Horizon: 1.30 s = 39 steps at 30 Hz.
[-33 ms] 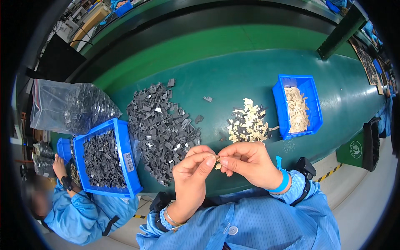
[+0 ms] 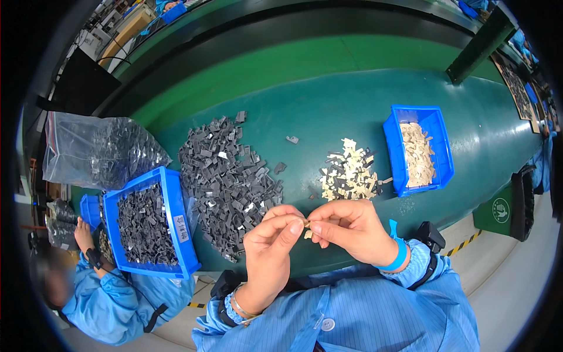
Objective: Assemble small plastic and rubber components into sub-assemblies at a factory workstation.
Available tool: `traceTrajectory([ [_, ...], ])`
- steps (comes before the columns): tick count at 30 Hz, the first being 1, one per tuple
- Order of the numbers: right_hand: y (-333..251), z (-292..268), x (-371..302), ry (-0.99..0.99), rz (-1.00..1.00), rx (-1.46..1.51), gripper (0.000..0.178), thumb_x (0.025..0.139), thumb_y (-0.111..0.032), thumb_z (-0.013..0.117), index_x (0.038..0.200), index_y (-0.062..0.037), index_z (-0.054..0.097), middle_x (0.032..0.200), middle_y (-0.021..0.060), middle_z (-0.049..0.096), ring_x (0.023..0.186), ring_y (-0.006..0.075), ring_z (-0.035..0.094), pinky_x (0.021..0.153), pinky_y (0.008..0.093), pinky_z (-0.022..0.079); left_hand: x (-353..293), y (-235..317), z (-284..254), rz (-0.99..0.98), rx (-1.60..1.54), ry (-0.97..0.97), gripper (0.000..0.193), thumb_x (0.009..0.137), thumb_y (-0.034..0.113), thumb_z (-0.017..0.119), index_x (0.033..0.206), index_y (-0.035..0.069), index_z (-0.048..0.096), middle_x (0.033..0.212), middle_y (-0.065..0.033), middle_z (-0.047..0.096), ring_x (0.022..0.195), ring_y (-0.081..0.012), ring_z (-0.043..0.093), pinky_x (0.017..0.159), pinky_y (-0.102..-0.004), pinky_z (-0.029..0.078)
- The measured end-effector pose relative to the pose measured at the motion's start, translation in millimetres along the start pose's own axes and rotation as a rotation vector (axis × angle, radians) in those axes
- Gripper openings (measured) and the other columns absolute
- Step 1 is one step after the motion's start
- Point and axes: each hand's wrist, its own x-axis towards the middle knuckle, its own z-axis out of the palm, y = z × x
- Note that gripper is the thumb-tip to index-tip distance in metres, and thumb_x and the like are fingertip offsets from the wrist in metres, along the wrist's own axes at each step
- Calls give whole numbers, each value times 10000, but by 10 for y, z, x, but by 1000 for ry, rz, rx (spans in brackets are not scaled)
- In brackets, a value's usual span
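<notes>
My left hand (image 2: 267,252) and my right hand (image 2: 359,233) meet fingertip to fingertip over the near edge of the green table. Thumb and index finger are pinched on each side. Between them is a small cream-coloured piece (image 2: 308,234), largely hidden by the fingers. Just beyond my right hand lies a loose pile of flat cream and black pieces (image 2: 350,170). A much larger heap of dark grey plastic parts (image 2: 226,182) spreads beyond and left of my left hand.
A blue bin (image 2: 447,152) of cream pieces stands at the right. On the left are a blue tray (image 2: 189,234) of dark parts and a clear plastic bag (image 2: 76,146). A co-worker in blue (image 2: 117,305) sits at far left. A dark post (image 2: 484,44) rises at back right.
</notes>
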Motion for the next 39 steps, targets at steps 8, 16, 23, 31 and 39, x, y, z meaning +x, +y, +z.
traceTrajectory([
  [8,-748,-665,-188,577,-521,-942,69,773,-17,578,815,29,606,721,77,611,624,122,553,574,241,440,24,176,-135,430,391,102,93,790,55,612,841,-23,613,931,-110,532,852,-169,504,747,-285,416],
  [16,-960,-1108,-262,649,-563,-1604,28,738,16,574,765,11,565,678,118,536,606,259,508,545,306,407,25,232,-138,938,1066,-54,183,641,96,724,787,88,613,830,-44,501,773,-222,503,705,-380,408],
  [23,-800,-699,-255,326,-536,-1067,76,729,-9,612,803,3,598,771,87,589,703,212,548,632,308,432,-107,235,-71,1138,1314,-218,282,586,116,755,833,162,627,798,20,491,762,-175,485,793,-402,362],
  [31,-432,-252,-19,-339,-214,-571,92,785,-62,623,860,-10,616,853,75,557,799,176,531,730,292,410,-168,214,-71,1274,1385,-263,281,615,174,757,871,186,641,810,30,485,772,-152,478,807,-412,362],
  [39,-440,-231,11,-440,-194,-614,48,779,-63,627,798,-26,601,811,54,553,774,171,527,705,292,402,-173,169,-124,1254,1352,-337,303,594,167,763,873,161,644,842,24,488,795,-152,492,836,-413,356],
])
